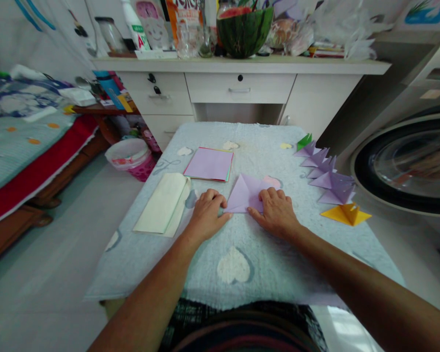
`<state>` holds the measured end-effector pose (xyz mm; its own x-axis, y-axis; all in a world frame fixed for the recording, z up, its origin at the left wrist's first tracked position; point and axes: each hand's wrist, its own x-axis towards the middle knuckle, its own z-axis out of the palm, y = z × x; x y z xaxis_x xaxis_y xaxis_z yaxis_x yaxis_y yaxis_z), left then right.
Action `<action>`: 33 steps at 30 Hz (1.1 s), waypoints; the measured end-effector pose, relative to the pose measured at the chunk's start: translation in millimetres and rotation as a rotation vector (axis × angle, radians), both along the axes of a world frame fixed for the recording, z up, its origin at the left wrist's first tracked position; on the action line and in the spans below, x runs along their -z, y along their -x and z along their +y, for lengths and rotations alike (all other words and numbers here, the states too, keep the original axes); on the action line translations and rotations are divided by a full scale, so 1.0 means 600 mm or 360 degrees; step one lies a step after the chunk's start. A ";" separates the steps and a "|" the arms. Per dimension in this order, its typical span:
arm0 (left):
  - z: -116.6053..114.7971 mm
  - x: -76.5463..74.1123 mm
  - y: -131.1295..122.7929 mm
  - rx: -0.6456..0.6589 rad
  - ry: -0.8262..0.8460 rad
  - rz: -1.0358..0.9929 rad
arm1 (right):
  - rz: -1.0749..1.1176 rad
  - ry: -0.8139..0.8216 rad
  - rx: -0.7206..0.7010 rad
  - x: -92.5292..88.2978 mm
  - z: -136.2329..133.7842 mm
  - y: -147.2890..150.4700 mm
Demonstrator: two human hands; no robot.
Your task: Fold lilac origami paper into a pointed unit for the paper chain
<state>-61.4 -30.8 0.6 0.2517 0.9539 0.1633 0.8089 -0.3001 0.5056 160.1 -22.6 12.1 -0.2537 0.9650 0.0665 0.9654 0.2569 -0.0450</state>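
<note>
A folded sheet of light purple origami paper (243,192) lies on the cloth-covered table in front of me, with a crease line running down from its peak. At its left corner, the curled fingers and thumb of my left hand (209,211) close on the edge. My right hand (277,211) holds the paper's right part, fingers bent on top and thumb at the lower edge, hiding that corner. Behind the sheet is a stack of square coloured paper (209,164), purple on top. Left of my left hand rests a folded pale cream paper (162,204).
A row of folded purple paper pieces (324,172) lines the table's right side, between a green one (304,141) and a yellow one (346,214). A white desk (240,88) with a cut watermelon (245,33) stands beyond. A pink bin (141,166) is at left, a washing machine (418,93) at right.
</note>
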 end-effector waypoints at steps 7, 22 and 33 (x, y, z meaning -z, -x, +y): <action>0.002 -0.008 0.007 0.0021 0.0121 -0.0155 | 0.0074 -0.0076 0.0035 0.010 -0.006 -0.001; 0.005 -0.005 0.010 0.0047 0.0111 -0.0128 | 0.0121 -0.0153 0.0072 0.015 -0.013 0.000; 0.006 -0.002 0.009 0.0047 0.0085 -0.0108 | 0.0168 -0.0179 0.0115 0.022 -0.013 -0.002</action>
